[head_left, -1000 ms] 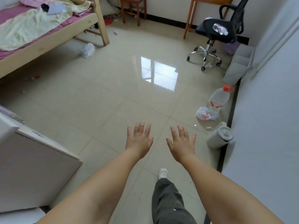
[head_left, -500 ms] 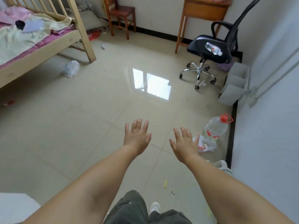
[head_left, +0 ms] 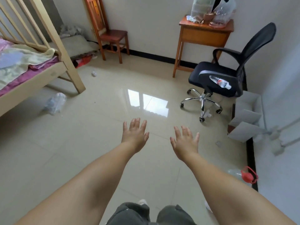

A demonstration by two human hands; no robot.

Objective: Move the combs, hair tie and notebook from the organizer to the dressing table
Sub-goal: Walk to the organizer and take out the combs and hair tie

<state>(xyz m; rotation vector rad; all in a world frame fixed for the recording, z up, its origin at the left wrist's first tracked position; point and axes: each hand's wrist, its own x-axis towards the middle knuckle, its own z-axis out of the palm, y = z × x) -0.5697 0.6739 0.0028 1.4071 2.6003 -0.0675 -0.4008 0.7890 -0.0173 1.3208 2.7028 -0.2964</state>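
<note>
Hands first: the left hand (head_left: 135, 135) and the right hand (head_left: 185, 142) are both held out ahead, palms down, fingers spread and holding nothing, side by side but apart over bare floor tiles (head_left: 81, 143).

No comb, hair tie or notebook can be made out anywhere, and I cannot tell which piece of furniture is the organizer or the dressing table. A wooden side table (head_left: 204, 34) stands well beyond the right hand against the far wall, with bags and clear containers (head_left: 214, 10) heaped on it; whether the task's things are among them is too small to tell.

Risks, as I judge them:
- The floor is glossy, with a bright window reflection (head_left: 147, 103) just beyond the fingertips, so a slip is possible.
- A crumpled plastic bag (head_left: 55, 103) lies well to the left of the left hand, an office chair (head_left: 227, 78) on wheels sits beyond and right of the right hand, and a red-capped jug (head_left: 245, 175) rests low on the right by the wall; any could catch a foot.
- Heading to the wrong furniture would waste the walk.
</note>
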